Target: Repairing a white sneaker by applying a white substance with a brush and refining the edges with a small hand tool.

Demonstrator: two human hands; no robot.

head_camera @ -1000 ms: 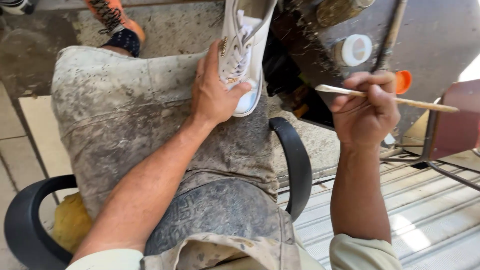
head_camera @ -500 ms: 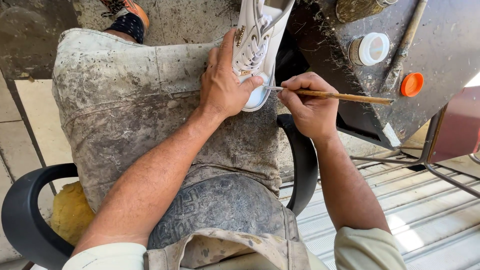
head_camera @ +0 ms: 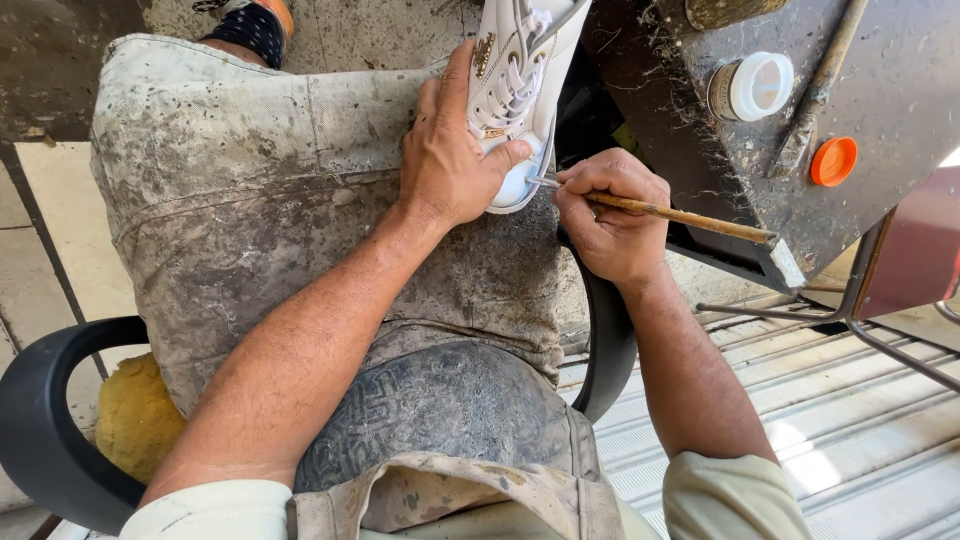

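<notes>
A white laced sneaker (head_camera: 515,90) lies on the stained lap cloth (head_camera: 250,180), sole edge turned toward the right, heel end nearest, gripped across its side; a thin wooden-handled brush (head_camera: 670,212) lies nearly level, its tip touching the heel edge.

Floor: we see pale tiles (head_camera: 50,250) at left, ribbed metal sheeting (head_camera: 860,440) at right.
Seat: we see a black curved chair arm (head_camera: 45,430).
Bench: dark, grimy worktop (head_camera: 900,90).
Light: bright sun on the sheeting.
</notes>
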